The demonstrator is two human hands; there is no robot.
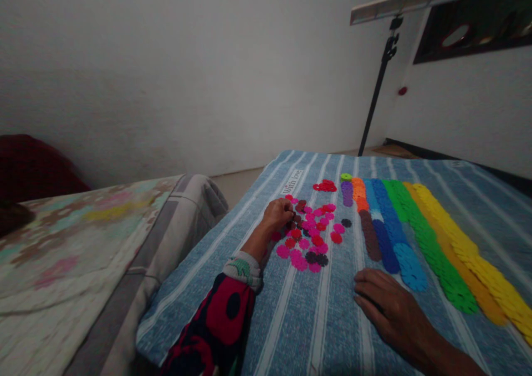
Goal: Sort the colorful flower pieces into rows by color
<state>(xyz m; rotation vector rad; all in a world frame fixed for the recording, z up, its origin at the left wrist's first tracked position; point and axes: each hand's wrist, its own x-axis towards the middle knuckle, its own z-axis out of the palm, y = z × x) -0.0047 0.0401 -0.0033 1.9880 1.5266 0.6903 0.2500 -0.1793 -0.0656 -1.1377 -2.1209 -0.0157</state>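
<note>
My left hand point(279, 214) is at the left edge of a loose pile of pink notched discs point(299, 259). Its fingers are pinched together, and what lies between them is hidden. Red discs point(317, 240), brown discs point(301, 205) and black discs point(316, 257) are mixed into this pile. My right hand point(386, 304) rests on the striped cloth with its fingers stretched out, holding nothing. Just beyond it lie overlapping rows of brown discs point(369, 236), dark blue discs point(385, 247) and light blue discs point(410, 266).
Green point(440, 265), orange point(469, 279) and yellow rows point(465, 243) stretch along the right side of the blue striped cloth point(216, 287). A small red heap point(325, 185) lies behind the pile. A covered bed point(116, 243) stands left; a black stand point(374, 99) rises behind.
</note>
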